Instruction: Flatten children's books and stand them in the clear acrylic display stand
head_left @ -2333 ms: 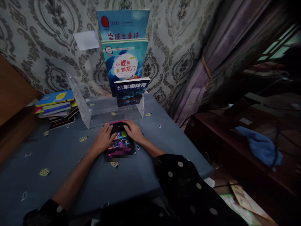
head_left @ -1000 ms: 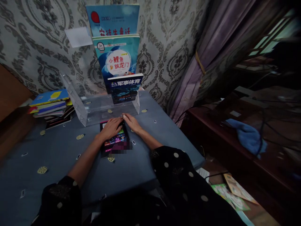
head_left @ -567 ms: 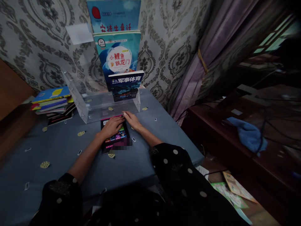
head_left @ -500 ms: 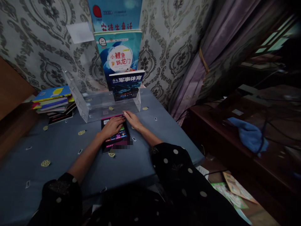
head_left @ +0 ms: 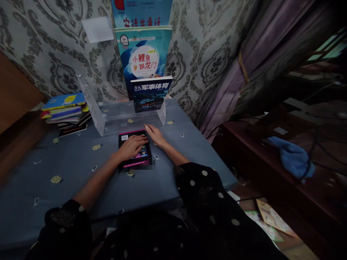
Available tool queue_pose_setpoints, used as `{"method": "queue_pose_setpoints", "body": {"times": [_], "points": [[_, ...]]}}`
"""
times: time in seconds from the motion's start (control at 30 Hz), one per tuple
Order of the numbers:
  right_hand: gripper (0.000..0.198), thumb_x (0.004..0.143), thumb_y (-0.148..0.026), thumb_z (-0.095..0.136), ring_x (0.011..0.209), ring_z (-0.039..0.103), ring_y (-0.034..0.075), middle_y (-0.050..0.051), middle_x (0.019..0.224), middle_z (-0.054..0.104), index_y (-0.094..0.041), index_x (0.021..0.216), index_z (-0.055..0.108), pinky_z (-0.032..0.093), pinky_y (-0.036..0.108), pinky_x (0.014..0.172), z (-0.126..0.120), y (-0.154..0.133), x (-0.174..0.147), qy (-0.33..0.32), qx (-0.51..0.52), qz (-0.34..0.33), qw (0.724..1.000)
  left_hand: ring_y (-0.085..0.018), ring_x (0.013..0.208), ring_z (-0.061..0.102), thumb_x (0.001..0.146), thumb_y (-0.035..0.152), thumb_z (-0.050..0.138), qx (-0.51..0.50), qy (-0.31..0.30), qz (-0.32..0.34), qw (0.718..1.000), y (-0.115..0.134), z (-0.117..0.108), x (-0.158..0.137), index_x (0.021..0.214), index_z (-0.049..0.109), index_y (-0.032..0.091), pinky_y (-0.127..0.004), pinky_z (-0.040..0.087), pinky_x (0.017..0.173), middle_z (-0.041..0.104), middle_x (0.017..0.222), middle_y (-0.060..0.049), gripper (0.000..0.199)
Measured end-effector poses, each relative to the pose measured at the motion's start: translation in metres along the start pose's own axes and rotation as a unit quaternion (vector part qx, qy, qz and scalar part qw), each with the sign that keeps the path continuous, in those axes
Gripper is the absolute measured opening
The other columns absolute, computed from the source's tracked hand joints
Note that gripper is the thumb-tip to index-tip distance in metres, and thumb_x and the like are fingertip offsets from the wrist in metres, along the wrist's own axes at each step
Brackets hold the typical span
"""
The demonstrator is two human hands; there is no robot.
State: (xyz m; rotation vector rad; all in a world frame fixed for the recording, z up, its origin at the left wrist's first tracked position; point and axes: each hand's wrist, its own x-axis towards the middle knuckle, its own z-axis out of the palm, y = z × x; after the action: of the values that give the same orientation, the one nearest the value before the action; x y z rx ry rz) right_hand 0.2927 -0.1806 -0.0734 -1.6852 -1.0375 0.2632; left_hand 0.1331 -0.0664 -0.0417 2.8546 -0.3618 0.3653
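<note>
A thick dark book (head_left: 127, 145) with a magenta edge, a barcode and small coloured pictures lies on the cloth-covered table. Across its upper surface my left hand (head_left: 133, 146) rests flat, fingers stretched to the right and holding nothing. My right hand (head_left: 154, 134) touches the book's far right corner, its fingers extended along the edge; the thumb is hard to make out. Just beyond the book stands a clear acrylic rack (head_left: 119, 121). Upright in it is a dark blue book (head_left: 151, 97), with a light blue carp-story book (head_left: 145, 54) and a taller blue book (head_left: 141, 12) behind.
A stack of books (head_left: 66, 110) sits at the table's back left. A white paper (head_left: 97, 29) shows against the patterned wall. To the right are a purple curtain (head_left: 230, 86), a dark red bench (head_left: 244, 155) with cables and a blue cloth (head_left: 292, 157), and booklets (head_left: 273, 218) lower down.
The camera view has shifted slightly, so the scene sits a little further right and higher. My left hand has slid slightly on the book, uncovering more of the barcode.
</note>
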Motion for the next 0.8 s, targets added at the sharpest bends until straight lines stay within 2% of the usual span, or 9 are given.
{"method": "queue_pose_setpoints", "body": {"times": [0.33,0.53,0.8], "points": [[0.042,0.103,-0.043,0.039,0.122,0.062,0.021,0.009,0.129,0.069,-0.019,0.126,0.065,0.043,0.035,0.107,-0.001,-0.007,-0.005,-0.010,-0.039,-0.024,0.999,-0.023,0.136,0.051,0.099,0.020,0.041,0.012,-0.006,-0.004,1.000,0.004,-0.001,-0.002,0.131,0.062,0.023,-0.049,0.039,0.112,0.062,0.140,-0.007,0.039],[0.043,0.103,-0.044,0.039,0.120,0.062,0.023,0.012,0.126,0.070,-0.017,0.122,0.068,0.045,0.039,0.105,-0.001,-0.010,-0.007,-0.005,-0.058,-0.037,0.998,-0.024,0.135,0.051,0.098,0.019,0.042,0.006,-0.009,-0.004,1.000,0.005,-0.003,-0.002,0.133,0.062,0.025,-0.050,0.037,0.113,0.063,0.138,-0.006,0.040],[0.041,0.103,-0.042,0.039,0.118,0.063,0.022,0.009,0.123,0.071,-0.020,0.121,0.068,0.046,0.036,0.103,-0.004,-0.018,-0.011,-0.013,-0.065,-0.042,0.997,-0.024,0.134,0.052,0.097,0.016,0.041,0.000,-0.009,-0.002,1.000,0.000,-0.005,0.004,0.131,0.062,0.024,-0.048,0.039,0.111,0.066,0.133,-0.007,0.041]]}}
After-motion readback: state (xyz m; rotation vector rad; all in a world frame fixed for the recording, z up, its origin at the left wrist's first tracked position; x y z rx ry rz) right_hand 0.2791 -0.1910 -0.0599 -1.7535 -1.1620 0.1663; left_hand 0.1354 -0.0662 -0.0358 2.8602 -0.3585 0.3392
